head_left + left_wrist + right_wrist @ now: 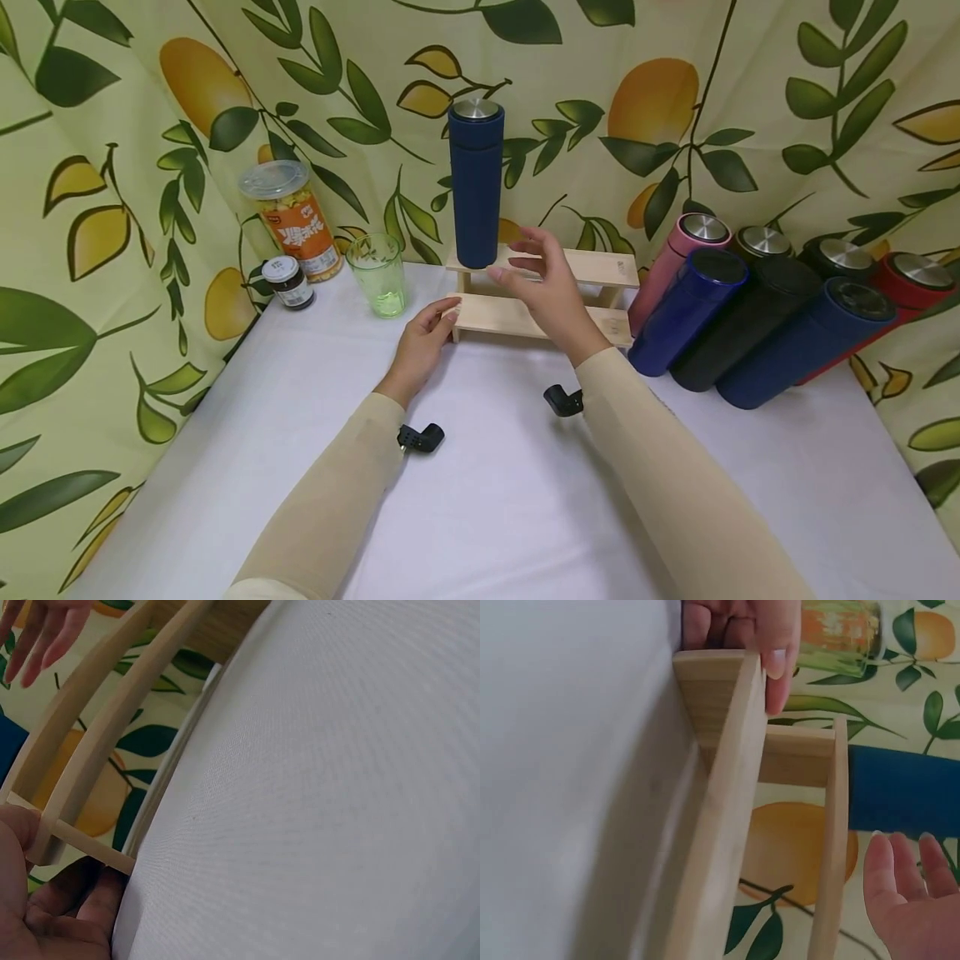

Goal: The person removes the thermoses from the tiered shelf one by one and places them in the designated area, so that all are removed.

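A two-tier wooden rack (pixel 498 315) stands on the white cloth. On the left end of its upper step, a tall dark-blue thermos (pixel 477 187) with a steel-topped lid stands upright. My left hand (pixel 422 346) holds the rack's left end at the lower step; in the left wrist view the thumb lies at the step and the fingers (pixel 79 907) go round the side piece. Just right of the thermos, my right hand (pixel 551 292) hovers over the rack with fingers spread and slightly bent, holding nothing. The right wrist view shows a small gap between its fingertips (pixel 900 851) and the thermos.
At right, several thermoses stand close together, including pink (pixel 678 254), glossy blue (pixel 693 308), black (pixel 746 321) and red (pixel 918 283) ones. Left of the rack are a green glass (pixel 377 271), a small dark jar (pixel 288 283) and a lidded snack tub (pixel 296 221). A patterned curtain hangs behind.
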Available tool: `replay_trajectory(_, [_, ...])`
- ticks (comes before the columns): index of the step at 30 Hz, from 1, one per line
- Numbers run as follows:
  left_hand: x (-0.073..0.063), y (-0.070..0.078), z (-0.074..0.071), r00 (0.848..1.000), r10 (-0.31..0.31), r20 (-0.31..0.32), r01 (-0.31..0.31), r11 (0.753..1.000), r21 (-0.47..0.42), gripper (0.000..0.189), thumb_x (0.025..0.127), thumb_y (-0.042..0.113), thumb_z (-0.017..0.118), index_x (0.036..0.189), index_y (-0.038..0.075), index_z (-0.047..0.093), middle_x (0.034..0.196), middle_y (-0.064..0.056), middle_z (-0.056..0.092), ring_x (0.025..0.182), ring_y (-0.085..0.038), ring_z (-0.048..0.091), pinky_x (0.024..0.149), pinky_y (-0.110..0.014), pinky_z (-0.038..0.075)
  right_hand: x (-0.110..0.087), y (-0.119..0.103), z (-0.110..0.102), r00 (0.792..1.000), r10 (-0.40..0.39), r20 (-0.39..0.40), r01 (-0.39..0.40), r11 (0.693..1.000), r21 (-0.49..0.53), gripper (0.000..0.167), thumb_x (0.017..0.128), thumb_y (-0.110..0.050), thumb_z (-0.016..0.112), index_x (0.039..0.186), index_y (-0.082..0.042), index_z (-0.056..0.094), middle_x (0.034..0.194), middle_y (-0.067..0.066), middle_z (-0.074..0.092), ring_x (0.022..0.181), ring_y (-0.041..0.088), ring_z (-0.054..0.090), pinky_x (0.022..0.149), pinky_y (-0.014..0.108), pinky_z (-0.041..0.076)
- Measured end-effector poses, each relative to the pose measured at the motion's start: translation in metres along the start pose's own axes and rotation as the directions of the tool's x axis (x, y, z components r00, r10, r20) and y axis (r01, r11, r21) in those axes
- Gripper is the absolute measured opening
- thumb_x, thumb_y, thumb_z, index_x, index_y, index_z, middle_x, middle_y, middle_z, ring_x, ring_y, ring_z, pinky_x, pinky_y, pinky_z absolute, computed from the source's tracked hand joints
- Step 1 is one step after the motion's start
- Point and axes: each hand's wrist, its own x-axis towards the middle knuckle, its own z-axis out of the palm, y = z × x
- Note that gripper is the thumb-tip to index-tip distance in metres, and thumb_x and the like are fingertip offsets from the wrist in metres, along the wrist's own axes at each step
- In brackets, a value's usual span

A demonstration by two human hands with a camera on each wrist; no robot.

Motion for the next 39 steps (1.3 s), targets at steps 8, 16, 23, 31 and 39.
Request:
replay_trajectory(8, [0.000, 0.000, 0.000, 1.000, 0.003, 0.003, -0.003, 1.000, 0.014, 0.035, 0.115, 0.023, 0.061, 0.150, 0.018, 0.067, 0.162, -0.003, 0.053, 0.140, -0.023, 0.058, 0.110, -0.037, 0.053, 0.029, -0.010, 0.012, 0.998, -0.002, -0.058, -0.003, 0.996, -0.086, 0.087, 0.095, -0.038, 0.089, 0.164, -0.020, 0.039, 0.155, 0.010, 0.050, 0.141, 0.029, 0.050, 0.108, 0.047, 0.053])
replay_trajectory(16, [0.000, 0.001, 0.001, 1.000, 0.027, 0.007, -0.027, 0.999, 0.023, 0.036, 0.115, 0.022, 0.060, 0.150, 0.015, 0.066, 0.158, -0.005, 0.057, 0.137, -0.023, 0.060, 0.110, -0.039, 0.053, 0.055, -0.017, 0.014, 0.997, -0.001, -0.079, -0.004, 0.998, -0.063, 0.087, 0.096, -0.038, 0.088, 0.165, -0.022, 0.037, 0.156, 0.007, 0.047, 0.141, 0.026, 0.050, 0.111, 0.041, 0.051])
replay_trajectory(23, [0.001, 0.001, 0.000, 1.000, 0.029, 0.005, -0.029, 0.999, 0.026, 0.036, 0.115, 0.023, 0.061, 0.150, 0.015, 0.066, 0.154, -0.008, 0.061, 0.134, -0.024, 0.061, 0.110, -0.042, 0.052, 0.069, -0.019, 0.019, 0.996, -0.010, -0.084, 0.007, 0.999, -0.037, 0.087, 0.096, -0.034, 0.088, 0.165, -0.022, 0.037, 0.155, 0.007, 0.048, 0.138, 0.024, 0.052, 0.112, 0.041, 0.048])
replay_trajectory(31, [0.000, 0.000, -0.002, 1.000, 0.025, 0.004, -0.025, 1.000, 0.010, 0.035, 0.115, 0.021, 0.061, 0.149, 0.015, 0.067, 0.153, -0.008, 0.061, 0.134, -0.023, 0.061, 0.109, -0.037, 0.053, 0.078, -0.017, 0.027, 0.995, 0.017, -0.103, -0.021, 0.999, -0.035, 0.086, 0.096, -0.031, 0.089, 0.165, -0.025, 0.039, 0.152, 0.005, 0.051, 0.135, 0.022, 0.054, 0.113, 0.042, 0.048])
replay_trajectory(39, [0.001, -0.001, -0.002, 0.999, 0.036, 0.020, -0.036, 0.999, -0.009, 0.036, 0.115, 0.019, 0.060, 0.150, 0.012, 0.066, 0.150, -0.014, 0.063, 0.134, -0.025, 0.062, 0.107, -0.036, 0.054, 0.082, -0.014, 0.029, 0.993, 0.022, -0.112, -0.029, 0.998, -0.058, 0.083, 0.096, -0.029, 0.089, 0.164, -0.027, 0.042, 0.149, 0.004, 0.054, 0.131, 0.020, 0.057, 0.111, 0.042, 0.049])
